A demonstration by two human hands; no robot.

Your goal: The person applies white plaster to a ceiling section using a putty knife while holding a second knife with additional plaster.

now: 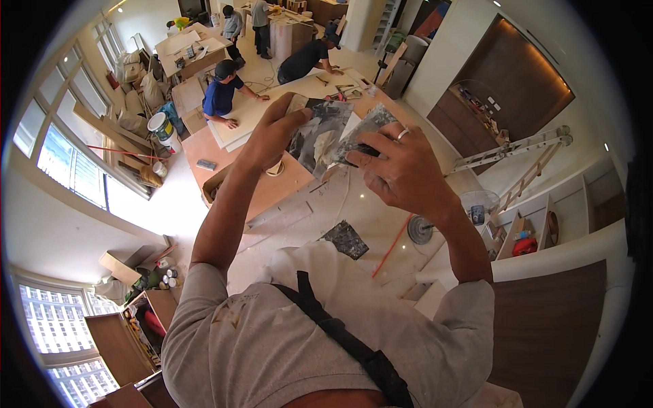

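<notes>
Up in mid-air before the chest, a putty-smeared plate (pixel 314 138) is held in the left grip (pixel 281 128) and a smeared blade (pixel 371 127) is clutched in the right grip (pixel 403 164); can't be told if they touch. Below, a dark sheet (pixel 345 239) is seen on the floor (pixel 323 214). Farther off, a grey thing (pixel 206 164) is parked by the wooden surface's (pixel 272 197) left edge, and a pale board (pixel 249 117) is leaned on by two co-workers (pixel 303 66).

Left hand (pixel 273 132): partly hidden behind the smeared plate (pixel 320 139)
Scraper (pixel 369 124): partly covered by the right hand (pixel 401 160)
Black strap (pixel 340 331): running out of view at the lower edge
Person in grey (pixel 260 15): cut off by the upper edge
Tools (pixel 347 88) on the board (pixel 246 114): too small to tell apart
Lower-left window (pixel 58 316): cut off along its outer side
</notes>
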